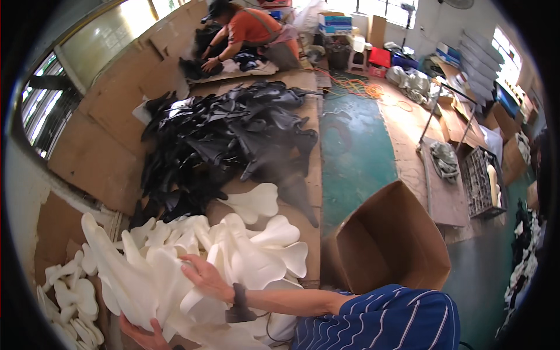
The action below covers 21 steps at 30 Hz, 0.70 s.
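A large white moulded piece [143,280], with a long narrow tip and wide flared lobes, is held tilted up between my two hands at the lower left. My left hand [143,333] grips its lower edge, thumb on the near side; part of this hand is cut off by the frame. My right hand [205,280], with a dark band at the wrist, closes on its right side, fingertips against the white surface. Around and beneath lies a heap of similar white pieces [245,251]. One flat white piece [254,203] rests at the heap's far edge.
Beyond the white heap is a pile of black moulded pieces [233,134]. Across the table, a person in orange [251,26] handles dark pieces. To my right stands an open cardboard box [391,245]; farther off are a trolley [446,181], a crate [483,181] and orange cable [359,87].
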Each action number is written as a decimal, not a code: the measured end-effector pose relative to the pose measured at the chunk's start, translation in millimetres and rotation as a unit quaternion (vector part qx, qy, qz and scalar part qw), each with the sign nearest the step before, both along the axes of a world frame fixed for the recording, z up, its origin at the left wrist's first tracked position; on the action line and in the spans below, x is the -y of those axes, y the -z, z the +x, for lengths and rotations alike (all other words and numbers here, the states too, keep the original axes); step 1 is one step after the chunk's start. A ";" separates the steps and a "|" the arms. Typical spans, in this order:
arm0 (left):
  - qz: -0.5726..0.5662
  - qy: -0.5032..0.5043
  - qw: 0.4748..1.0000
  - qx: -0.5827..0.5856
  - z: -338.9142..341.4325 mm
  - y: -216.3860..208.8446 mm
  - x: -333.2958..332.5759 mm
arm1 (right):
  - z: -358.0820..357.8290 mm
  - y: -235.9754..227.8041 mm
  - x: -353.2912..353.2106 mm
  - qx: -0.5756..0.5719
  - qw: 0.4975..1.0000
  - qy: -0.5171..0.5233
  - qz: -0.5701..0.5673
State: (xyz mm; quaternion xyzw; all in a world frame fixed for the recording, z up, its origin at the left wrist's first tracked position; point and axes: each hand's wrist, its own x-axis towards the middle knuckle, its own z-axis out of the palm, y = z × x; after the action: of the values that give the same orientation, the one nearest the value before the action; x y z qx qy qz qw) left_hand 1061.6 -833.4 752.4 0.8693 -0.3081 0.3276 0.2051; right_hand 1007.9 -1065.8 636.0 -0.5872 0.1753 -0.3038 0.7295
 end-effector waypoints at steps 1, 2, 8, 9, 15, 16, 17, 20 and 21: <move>0.014 0.055 0.998 -0.002 -10.4 -3.2 7.4 | 3.0 0.9 -3.6 -0.004 1.000 0.007 -0.006; 0.029 0.111 0.993 -0.005 -19.7 -4.8 15.1 | 5.7 1.6 -7.5 -0.009 1.000 0.015 -0.011; 0.073 0.191 0.979 -0.010 -37.5 26.6 26.4 | 23.6 19.6 -25.9 0.011 0.999 0.015 -0.049; 0.082 0.173 0.981 -0.011 -37.2 27.0 27.6 | 23.6 22.8 -24.7 0.000 0.995 0.033 -0.090; 0.056 0.157 0.986 0.015 -37.3 35.8 38.6 | 25.2 25.4 -24.1 0.007 0.996 0.064 -0.061; 0.069 0.144 0.987 0.028 -37.4 35.6 37.4 | 24.6 24.5 -24.6 0.008 0.996 0.072 -0.048; 0.065 0.143 0.987 0.028 -36.1 37.8 36.4 | 22.7 25.6 -23.6 0.005 0.997 0.070 -0.038; 0.047 0.139 0.989 0.021 -33.1 44.0 31.1 | 13.8 23.1 -27.2 0.007 0.996 0.078 -0.034; 0.041 0.145 0.989 0.013 -32.7 44.5 32.4 | 11.0 23.5 -27.4 0.016 0.994 0.096 -0.044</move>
State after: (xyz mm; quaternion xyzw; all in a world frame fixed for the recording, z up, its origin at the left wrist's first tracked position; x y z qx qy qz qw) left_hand 1028.9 -865.8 707.9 0.8186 -0.4466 0.2933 0.2108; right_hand 1018.9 -1038.3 612.5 -0.5942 0.2058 -0.3896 0.6729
